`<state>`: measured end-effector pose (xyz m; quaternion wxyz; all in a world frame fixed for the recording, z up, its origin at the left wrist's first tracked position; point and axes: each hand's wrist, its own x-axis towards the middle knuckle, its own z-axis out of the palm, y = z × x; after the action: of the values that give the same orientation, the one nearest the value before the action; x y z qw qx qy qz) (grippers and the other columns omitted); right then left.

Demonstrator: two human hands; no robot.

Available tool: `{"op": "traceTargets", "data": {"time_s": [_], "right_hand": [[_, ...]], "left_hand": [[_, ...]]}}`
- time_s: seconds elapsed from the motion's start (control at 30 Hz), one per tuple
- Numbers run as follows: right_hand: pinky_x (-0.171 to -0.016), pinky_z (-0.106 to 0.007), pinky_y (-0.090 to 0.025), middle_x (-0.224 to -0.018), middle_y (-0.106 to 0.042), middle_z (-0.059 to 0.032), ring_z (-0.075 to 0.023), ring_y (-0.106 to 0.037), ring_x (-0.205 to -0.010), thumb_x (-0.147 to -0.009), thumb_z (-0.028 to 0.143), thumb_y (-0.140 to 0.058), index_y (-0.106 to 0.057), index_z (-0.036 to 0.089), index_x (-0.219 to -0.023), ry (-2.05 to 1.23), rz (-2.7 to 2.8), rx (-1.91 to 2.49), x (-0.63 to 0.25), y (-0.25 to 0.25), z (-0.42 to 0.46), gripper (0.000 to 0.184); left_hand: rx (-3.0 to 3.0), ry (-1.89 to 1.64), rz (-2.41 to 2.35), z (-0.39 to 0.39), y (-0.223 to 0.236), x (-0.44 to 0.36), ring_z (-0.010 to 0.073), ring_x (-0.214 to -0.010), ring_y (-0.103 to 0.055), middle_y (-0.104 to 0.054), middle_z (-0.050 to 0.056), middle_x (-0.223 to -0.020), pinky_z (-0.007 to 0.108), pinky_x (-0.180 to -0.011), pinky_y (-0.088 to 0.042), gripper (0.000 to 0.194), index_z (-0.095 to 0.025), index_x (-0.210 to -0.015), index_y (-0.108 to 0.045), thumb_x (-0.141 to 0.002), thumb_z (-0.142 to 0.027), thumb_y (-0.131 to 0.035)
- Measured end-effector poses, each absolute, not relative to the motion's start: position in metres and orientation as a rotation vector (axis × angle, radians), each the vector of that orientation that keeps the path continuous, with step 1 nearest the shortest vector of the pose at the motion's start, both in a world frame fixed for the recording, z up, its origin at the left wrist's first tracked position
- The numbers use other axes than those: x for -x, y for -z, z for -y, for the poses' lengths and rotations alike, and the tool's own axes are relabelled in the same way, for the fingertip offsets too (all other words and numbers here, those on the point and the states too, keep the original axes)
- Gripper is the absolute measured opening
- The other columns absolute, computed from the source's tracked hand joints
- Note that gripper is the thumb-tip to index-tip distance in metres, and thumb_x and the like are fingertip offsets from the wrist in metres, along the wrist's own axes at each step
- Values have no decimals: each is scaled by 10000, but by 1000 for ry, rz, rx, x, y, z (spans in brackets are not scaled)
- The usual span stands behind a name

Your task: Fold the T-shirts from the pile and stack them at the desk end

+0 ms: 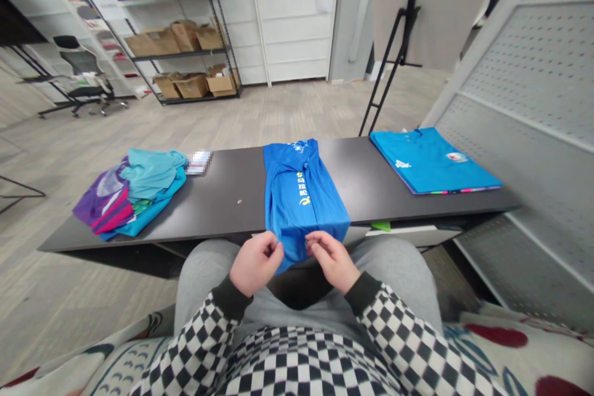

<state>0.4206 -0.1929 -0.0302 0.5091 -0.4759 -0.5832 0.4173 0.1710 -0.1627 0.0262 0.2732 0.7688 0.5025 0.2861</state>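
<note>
A folded blue T-shirt (297, 198) with yellow and white print lies lengthwise on the dark table (223, 216), its near end hanging over the front edge. My left hand (257, 263) pinches the fabric at that end's left side. My right hand (333, 260) grips the same overhanging end a little to the right, fingertips on the cloth. To the right lies a flat turquoise shirt (429, 161) with colored edges beneath it. To the left sits a loose pile of purple and teal garments (130, 195).
A pixelated card (199, 162) and a small tan disc (239, 202) lie on the table. A perforated white panel (524, 105) stands at right. Behind are a black stand (394, 55), a metal shelf with cardboard boxes (162, 31), and an office chair (78, 77).
</note>
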Motion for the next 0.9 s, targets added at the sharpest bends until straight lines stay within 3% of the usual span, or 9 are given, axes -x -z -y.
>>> {"op": "traceTargets", "data": {"time_s": [0.07, 0.13, 0.27, 0.4, 0.47, 0.6, 0.73, 0.9], "right_hand": [[-1043, -441, -635, -1266, -820, -100, -273, -779, -1194, -1089, 544, -650, -750, 264, -1378, -1203, 1312, 1058, -402, 32, 196, 415], [-1110, -464, -609, -1324, -796, -104, -290, -744, -1269, -1059, 653, -685, -739, 274, -1403, -1280, 1230, 1041, -388, 36, 197, 515], [-884, -414, -642, -1046, -791, -73, -258, -746, -953, -957, 762, -766, -772, 243, -1235, -1380, 1017, 1125, -375, 52, 192, 588], [-726, -328, -558, -812, -715, -3, -178, -634, -736, -821, 770, -881, -760, 213, -985, -1436, 986, 1120, -372, 64, 184, 594], [-691, -311, -520, -755, -684, 19, -160, -591, -692, -790, 769, -902, -753, 212, -933, -1470, 1008, 1087, -371, 64, 184, 594], [-738, -324, -526, -827, -721, 4, -169, -613, -730, -845, 734, -880, -750, 224, -977, -1552, 1041, 976, -370, 56, 191, 542], [-652, -290, -467, -763, -636, 34, -151, -527, -664, -879, 762, -819, -676, 246, -938, -1565, 1027, 994, -373, 52, 195, 539], [-634, -278, -431, -726, -546, 58, -140, -461, -645, -916, 750, -767, -610, 249, -914, -1542, 1037, 1066, -374, 64, 192, 525]], "left_hand": [[-2159, -652, -1266, 165, -29, -192, 177, -684, -590, -641, 2, -750, 311, -682, -430, 271, -249, -798, -575, -1051, -346, -570], [-2240, -516, -1149, 167, -25, -207, 194, -720, -637, -719, 32, -831, 324, -689, -446, 174, -239, -886, -671, -1027, -316, -603], [-2213, -316, -919, 171, -11, -209, 209, -750, -698, -777, 53, -839, 319, -717, -500, 132, -223, -938, -785, -963, -246, -657], [-2037, -441, -975, 165, -18, -187, 201, -747, -716, -810, 57, -861, 311, -714, -548, 273, -236, -938, -830, -1047, -362, -615], [-1987, -634, -1108, 152, -31, -175, 208, -777, -740, -832, 62, -914, 319, -739, -578, 301, -236, -986, -839, -1060, -413, -607], [-1965, -957, -1352, 97, -56, -153, 217, -823, -772, -838, 59, -932, 328, -808, -623, 290, -216, -1042, -822, -1035, -433, -629], [-2147, -954, -1444, 8, -68, -149, 252, -1060, -798, -848, 98, -1157, 376, -1032, -629, 351, -193, -1172, -815, -1045, -425, -585], [-2416, -589, -1487, -90, -59, -170, 289, -1562, -591, -658, 171, -1647, 440, -1366, -400, 517, -139, -1504, -726, -1062, -343, -552]]}}
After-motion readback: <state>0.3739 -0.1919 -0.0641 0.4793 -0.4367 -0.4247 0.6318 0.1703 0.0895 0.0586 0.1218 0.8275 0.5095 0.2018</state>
